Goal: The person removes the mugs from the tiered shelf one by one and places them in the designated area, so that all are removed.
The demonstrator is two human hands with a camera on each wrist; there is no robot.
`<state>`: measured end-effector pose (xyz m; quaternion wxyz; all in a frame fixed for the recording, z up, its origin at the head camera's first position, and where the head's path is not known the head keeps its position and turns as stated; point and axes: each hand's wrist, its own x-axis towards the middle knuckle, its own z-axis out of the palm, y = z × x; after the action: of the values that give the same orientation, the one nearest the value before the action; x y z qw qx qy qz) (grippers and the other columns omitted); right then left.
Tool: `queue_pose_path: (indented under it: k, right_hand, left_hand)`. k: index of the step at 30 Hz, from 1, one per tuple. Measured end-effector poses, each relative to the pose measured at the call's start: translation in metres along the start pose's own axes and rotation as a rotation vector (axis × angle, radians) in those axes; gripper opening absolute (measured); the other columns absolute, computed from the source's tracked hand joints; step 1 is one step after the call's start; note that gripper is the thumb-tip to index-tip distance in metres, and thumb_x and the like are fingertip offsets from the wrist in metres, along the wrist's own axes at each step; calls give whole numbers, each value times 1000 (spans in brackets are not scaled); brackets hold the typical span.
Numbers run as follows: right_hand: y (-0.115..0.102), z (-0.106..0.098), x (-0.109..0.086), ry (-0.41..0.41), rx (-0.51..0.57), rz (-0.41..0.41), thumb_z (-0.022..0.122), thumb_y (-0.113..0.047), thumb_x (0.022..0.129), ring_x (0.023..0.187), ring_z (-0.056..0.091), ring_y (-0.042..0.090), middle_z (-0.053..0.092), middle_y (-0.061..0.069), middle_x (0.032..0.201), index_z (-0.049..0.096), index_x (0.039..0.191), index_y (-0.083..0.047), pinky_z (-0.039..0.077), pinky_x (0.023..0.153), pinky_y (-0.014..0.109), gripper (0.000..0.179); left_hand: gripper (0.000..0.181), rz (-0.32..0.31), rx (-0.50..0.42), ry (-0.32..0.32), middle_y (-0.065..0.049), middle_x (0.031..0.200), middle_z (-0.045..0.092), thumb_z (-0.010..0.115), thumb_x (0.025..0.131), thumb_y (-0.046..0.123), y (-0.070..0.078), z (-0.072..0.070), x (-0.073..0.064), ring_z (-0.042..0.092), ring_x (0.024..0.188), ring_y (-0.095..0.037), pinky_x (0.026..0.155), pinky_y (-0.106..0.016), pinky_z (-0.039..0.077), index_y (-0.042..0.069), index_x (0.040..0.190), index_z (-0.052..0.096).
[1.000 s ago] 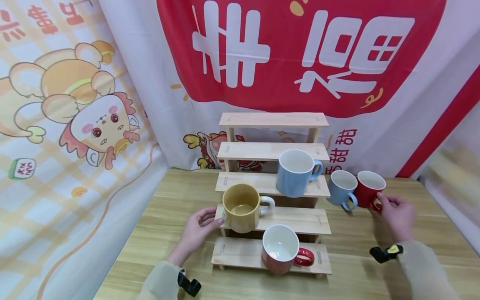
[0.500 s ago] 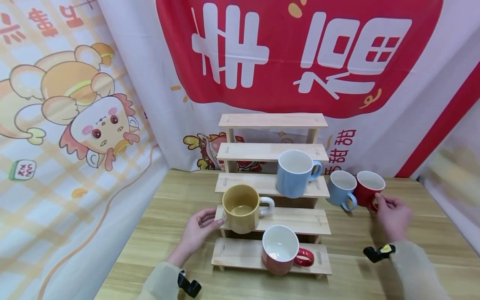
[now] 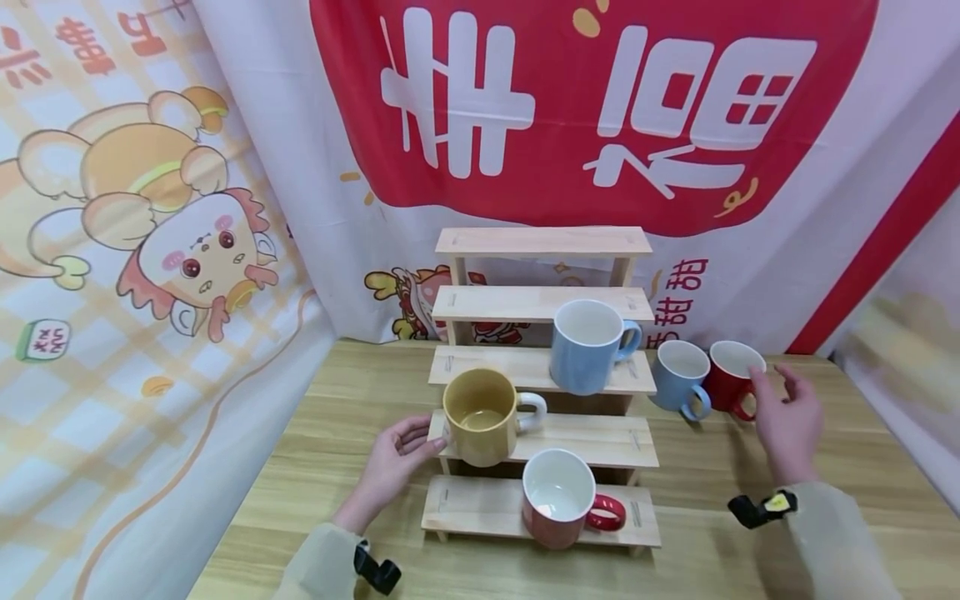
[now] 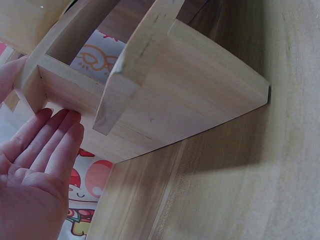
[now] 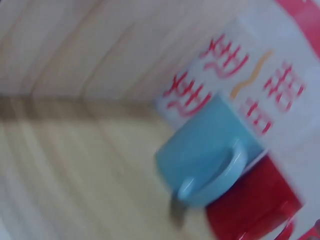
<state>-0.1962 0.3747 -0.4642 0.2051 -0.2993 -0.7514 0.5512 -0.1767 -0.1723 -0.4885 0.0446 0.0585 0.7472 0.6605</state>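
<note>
Crowding the red mug (image 3: 727,388), perhaps touching, is a blue mug (image 3: 672,390).

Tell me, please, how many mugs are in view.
5: on the rack, a reddish mug on the lowest step, a yellow mug on the second, a blue mug on the third; on the table, another blue mug beside a red mug.
</note>
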Motion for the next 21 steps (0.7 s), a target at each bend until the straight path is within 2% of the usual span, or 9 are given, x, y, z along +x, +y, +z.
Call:
queue_pose_path:
  k: [5, 11, 16, 21]
  right_hand:
    - [-43, -4, -20, -27, 28, -98, 65, -53, 96, 148, 29, 16, 38, -6, 160, 52, 149, -24, 24, 122, 35, 62]
    - [-85, 1, -53, -128, -15, -192, 60, -56, 97, 149, 29, 21, 35, -9, 161, 50, 151, -29, 24, 122, 37, 61]
    - [-106, 11, -79, -192, -2, -317, 61, -49, 100, 146, 35, 20, 40, -7, 159, 52, 150, -25, 29, 120, 34, 56]
    - [-120, 20, -100, -253, 3, -394, 62, -47, 100, 141, 43, 19, 45, -6, 156, 54, 148, -23, 38, 114, 30, 55]
  left_hand:
    - [48, -4, -3, 4, -15, 125, 67, 82, 88, 18, 0, 0, 1, 64, 117, -31, 96, -29, 55, 1, 129, 63]
    - [49, -5, 1, 7, -15, 126, 67, 82, 88, 18, -1, -1, 1, 64, 118, -32, 97, -29, 55, 1, 130, 62]
    - [49, -2, 1, 3, -16, 127, 66, 81, 89, 18, -2, -1, 1, 63, 118, -32, 97, -29, 54, 0, 130, 62]
    - [48, -7, 3, 5, -15, 126, 67, 82, 88, 17, -1, 0, 1, 64, 117, -31, 96, -29, 55, 1, 130, 62]
